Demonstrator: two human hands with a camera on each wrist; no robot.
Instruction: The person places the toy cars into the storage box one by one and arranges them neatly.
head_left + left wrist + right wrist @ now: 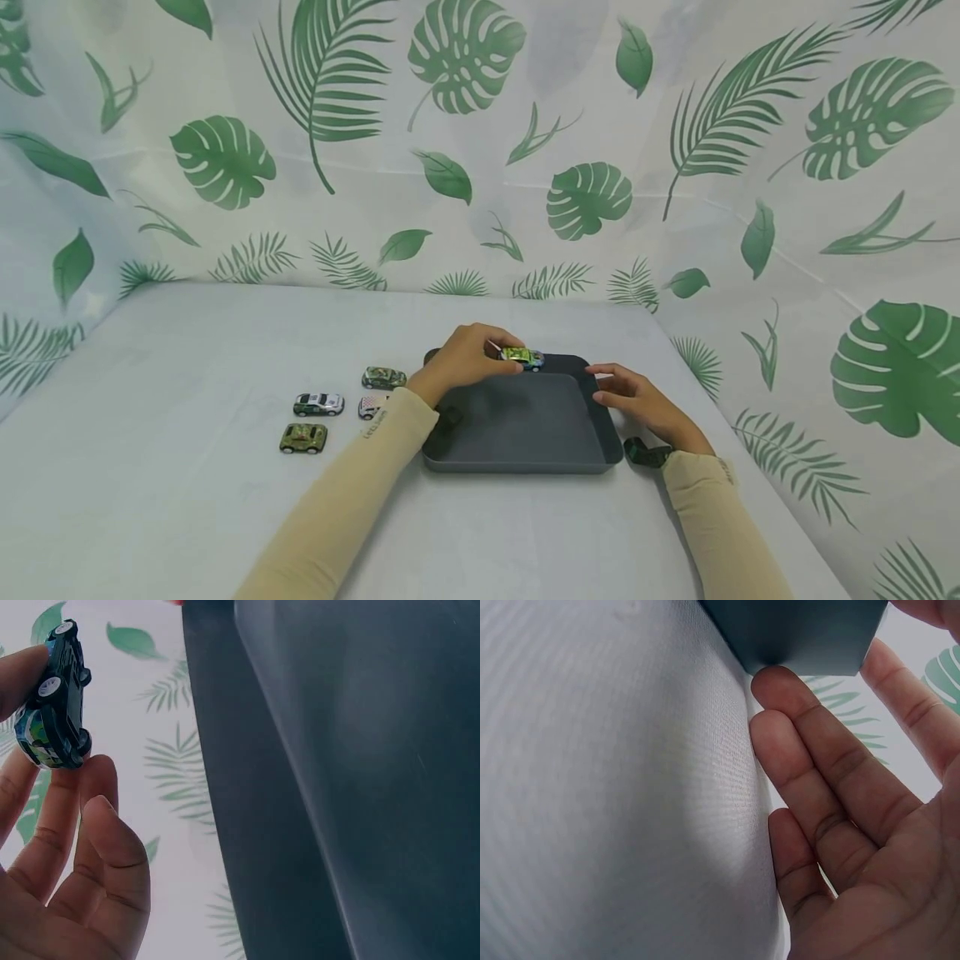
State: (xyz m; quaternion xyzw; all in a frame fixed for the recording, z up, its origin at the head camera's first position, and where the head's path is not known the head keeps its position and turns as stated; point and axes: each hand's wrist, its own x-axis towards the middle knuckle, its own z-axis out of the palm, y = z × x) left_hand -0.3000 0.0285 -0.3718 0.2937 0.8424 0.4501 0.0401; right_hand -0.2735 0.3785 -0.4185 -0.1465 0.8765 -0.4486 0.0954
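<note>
My left hand (468, 358) pinches a small toy car (522, 358) with a yellow-green roof, held over the far part of a dark grey tray (525, 421). Seen in the left wrist view, the toy car (58, 697) is gripped between thumb and fingers, its wheels and dark underside showing. At the tray's right side is my right hand (637, 400), fingers loosely extended with the tips at the rim. The right wrist view has those fingers (810, 750) low beside the tray's outer wall (802, 637), just above the white cloth.
Left of the tray stand more toy cars: a camouflage one (384, 377), a white-and-black one (318, 405), an olive one (303, 438) and a pale one (371, 407) partly behind my left sleeve. A leaf-printed curtain (480, 167) rises behind the white-covered table (187, 500).
</note>
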